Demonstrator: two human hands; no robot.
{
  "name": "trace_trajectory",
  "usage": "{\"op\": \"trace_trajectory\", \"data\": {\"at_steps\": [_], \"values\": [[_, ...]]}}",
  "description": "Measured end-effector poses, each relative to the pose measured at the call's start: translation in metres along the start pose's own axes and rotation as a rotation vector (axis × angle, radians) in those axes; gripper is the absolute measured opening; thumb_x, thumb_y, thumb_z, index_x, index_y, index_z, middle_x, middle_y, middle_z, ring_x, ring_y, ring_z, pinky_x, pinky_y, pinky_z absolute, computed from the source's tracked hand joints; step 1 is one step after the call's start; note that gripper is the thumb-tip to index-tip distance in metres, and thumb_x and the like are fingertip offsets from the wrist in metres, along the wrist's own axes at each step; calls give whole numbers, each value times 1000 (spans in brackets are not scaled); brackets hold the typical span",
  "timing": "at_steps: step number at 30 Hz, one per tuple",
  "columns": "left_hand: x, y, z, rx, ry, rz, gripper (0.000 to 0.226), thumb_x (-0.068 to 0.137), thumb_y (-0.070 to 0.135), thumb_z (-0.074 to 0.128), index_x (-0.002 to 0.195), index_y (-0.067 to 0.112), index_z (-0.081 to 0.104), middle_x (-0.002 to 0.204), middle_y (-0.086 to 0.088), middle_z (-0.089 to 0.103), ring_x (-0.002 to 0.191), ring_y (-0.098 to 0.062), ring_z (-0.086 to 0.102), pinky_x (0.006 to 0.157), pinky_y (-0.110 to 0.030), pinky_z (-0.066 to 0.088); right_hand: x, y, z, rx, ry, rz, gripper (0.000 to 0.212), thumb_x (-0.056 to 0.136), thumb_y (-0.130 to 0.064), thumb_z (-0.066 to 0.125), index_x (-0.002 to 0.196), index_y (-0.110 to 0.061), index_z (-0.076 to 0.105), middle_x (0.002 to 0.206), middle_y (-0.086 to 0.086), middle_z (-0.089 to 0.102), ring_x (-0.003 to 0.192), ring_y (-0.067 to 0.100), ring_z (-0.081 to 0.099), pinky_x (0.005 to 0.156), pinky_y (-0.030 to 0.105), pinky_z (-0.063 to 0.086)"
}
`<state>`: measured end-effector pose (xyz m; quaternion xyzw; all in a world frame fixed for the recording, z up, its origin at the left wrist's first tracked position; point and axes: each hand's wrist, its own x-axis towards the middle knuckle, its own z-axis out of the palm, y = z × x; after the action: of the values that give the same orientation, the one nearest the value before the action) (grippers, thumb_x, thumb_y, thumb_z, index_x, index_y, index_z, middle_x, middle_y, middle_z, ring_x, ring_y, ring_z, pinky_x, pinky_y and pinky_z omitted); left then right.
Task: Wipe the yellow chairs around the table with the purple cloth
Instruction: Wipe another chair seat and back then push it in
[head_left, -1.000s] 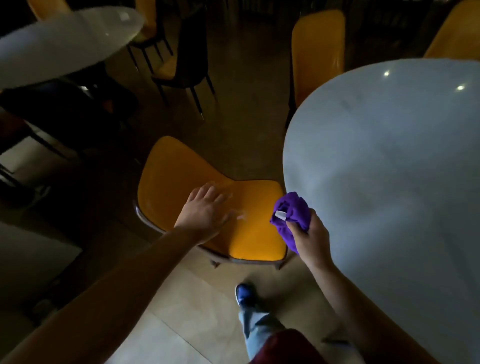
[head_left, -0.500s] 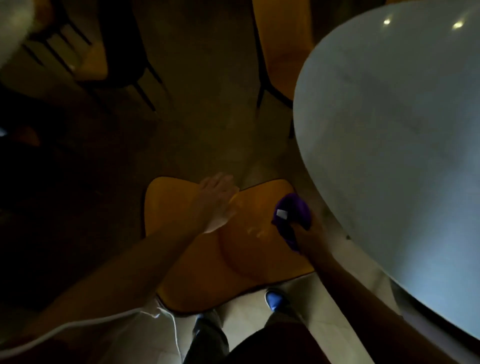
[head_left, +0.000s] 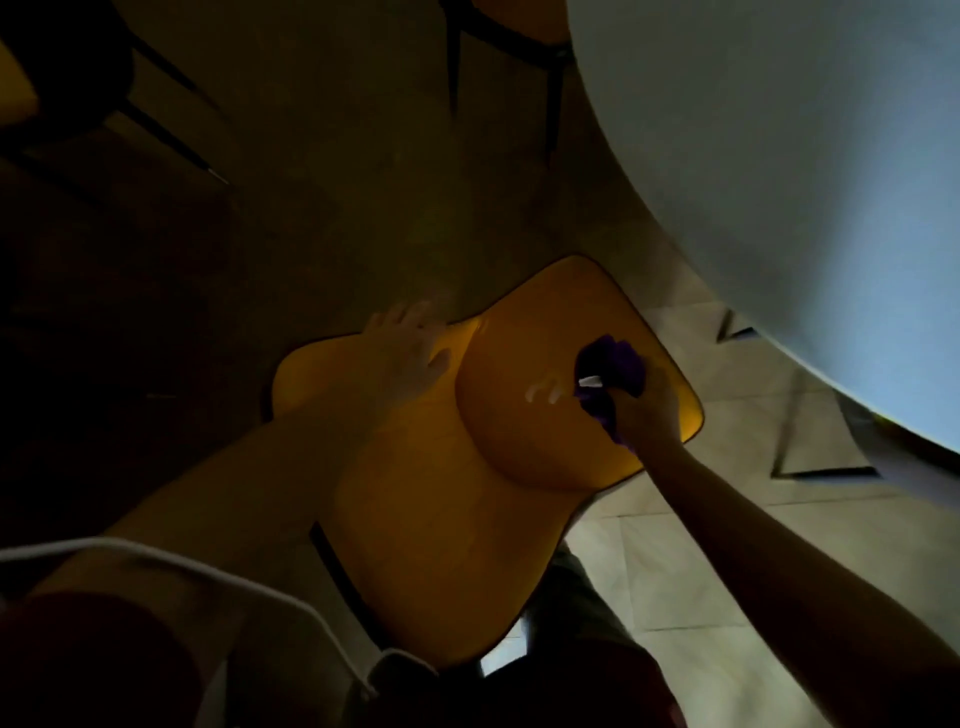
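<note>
From where I stand the purple cloth (head_left: 610, 364) is bunched into a soft wad on the seat of the nearest yellow chair (head_left: 467, 519), close to the seat's far edge and just below the rim of the pale round worktop (head_left: 779, 182). The right hand (head_left: 647, 402) is closed over it, fingers curled round the bundle and pressing it down onto the seat; a small white tag pokes out on the near side. The left hand (head_left: 402, 358) lies flat with fingers spread on the top of the backrest, apparently steadying the chair. The cloth looks light and limp, so I would judge it wipes best held as it is, gathered in the palm so no loose corner drags. The seat looks smooth and a little glossy, with pale highlights beside the cloth, so the wad should slide easily. The chair seems light enough to shift under a firm push, which makes the backrest top a sensible place to brace. Another yellow chair (head_left: 519, 21) stands further off, at the top of the view.
</note>
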<state>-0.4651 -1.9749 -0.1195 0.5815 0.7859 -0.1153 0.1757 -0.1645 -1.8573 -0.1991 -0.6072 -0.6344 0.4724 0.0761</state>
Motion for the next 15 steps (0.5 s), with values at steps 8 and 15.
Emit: {"op": "trace_trajectory", "data": {"at_steps": [8,15], "values": [[74,-19,66,230,-427,2,55,95,53,47,143,27,42,148,-7,42,131,-34,44,103,-56,41,116,73,27,-116,102,137,47,93,-43,64,130,-14,57,125,14,63,110,31,62,86,37,50],[140,-8,121,306,-433,161,45,100,46,43,135,18,44,145,-10,40,130,-33,44,97,-52,46,196,127,70,-290,386,34,78,84,-67,48,139,-11,52,141,16,55,122,39,55,99,51,47]]}}
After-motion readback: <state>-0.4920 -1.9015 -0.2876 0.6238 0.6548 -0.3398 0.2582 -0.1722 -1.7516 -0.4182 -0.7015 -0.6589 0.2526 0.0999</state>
